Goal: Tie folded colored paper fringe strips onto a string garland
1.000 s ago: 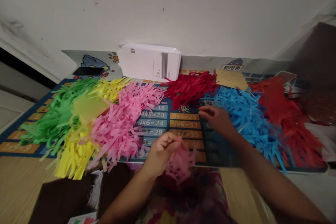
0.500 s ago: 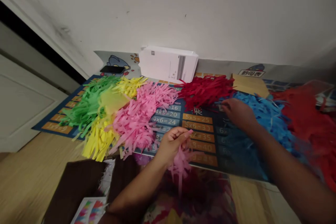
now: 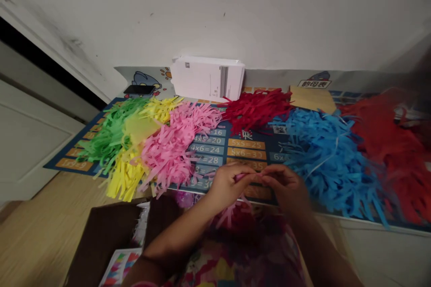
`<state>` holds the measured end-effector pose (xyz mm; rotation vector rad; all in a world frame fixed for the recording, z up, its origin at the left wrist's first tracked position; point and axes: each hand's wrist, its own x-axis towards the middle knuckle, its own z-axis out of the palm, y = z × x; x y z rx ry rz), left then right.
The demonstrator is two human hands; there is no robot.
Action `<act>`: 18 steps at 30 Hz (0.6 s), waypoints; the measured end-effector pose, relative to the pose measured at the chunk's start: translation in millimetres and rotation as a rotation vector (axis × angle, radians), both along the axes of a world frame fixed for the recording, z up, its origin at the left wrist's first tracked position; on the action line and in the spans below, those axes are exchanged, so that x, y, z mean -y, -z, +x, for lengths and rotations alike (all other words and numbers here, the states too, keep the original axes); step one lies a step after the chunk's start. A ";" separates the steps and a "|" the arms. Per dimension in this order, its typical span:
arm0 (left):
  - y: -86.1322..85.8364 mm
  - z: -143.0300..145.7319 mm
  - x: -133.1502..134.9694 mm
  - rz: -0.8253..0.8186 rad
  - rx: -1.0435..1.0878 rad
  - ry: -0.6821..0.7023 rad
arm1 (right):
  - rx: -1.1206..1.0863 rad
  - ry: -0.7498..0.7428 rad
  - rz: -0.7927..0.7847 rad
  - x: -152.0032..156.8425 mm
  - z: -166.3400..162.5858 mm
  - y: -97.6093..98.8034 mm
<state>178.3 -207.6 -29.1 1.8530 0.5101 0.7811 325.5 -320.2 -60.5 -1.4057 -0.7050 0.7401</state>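
Close to the table's front edge, my left hand (image 3: pixel 226 187) is closed around a pink paper tassel (image 3: pixel 235 213), its fringe dangling below the fist. The tassel's rolled end pokes out between thumb and forefinger. My right hand (image 3: pixel 285 184) meets it there, thumb and fingertips pinched together at that end; the exact spot they grip is too small to make out. Left of my hands lies a heap of pink fringed paper (image 3: pixel 171 152). Blue fringed paper (image 3: pixel 326 148) spreads out on the right, and dark red fringed paper (image 3: pixel 257 110) lies behind.
Green (image 3: pixel 114 130) and yellow fringed paper (image 3: pixel 126 177) lie at the left, red fringed paper (image 3: pixel 387 130) at the far right. A white box (image 3: pixel 207 78) leans by the wall beside a black phone (image 3: pixel 139 90). A brown open box (image 3: pixel 104 224) stands below the table.
My right hand has come from beside the blue paper to my left hand and now pinches at the tassel's top. The left hand still holds the tassel. The view has shifted slightly.
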 end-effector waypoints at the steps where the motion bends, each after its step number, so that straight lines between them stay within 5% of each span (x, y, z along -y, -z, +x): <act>1: 0.0 -0.2 0.9 0.024 -0.011 0.002 | -0.021 0.009 0.004 1.7 0.4 0.3; 9: 0.6 1.0 5.8 0.095 -0.038 0.043 | -0.079 0.094 0.040 6.6 -4.3 0.6; 18: -5.3 -2.0 8.3 0.404 -0.107 0.039 | 0.233 0.152 0.070 13.7 -3.8 2.1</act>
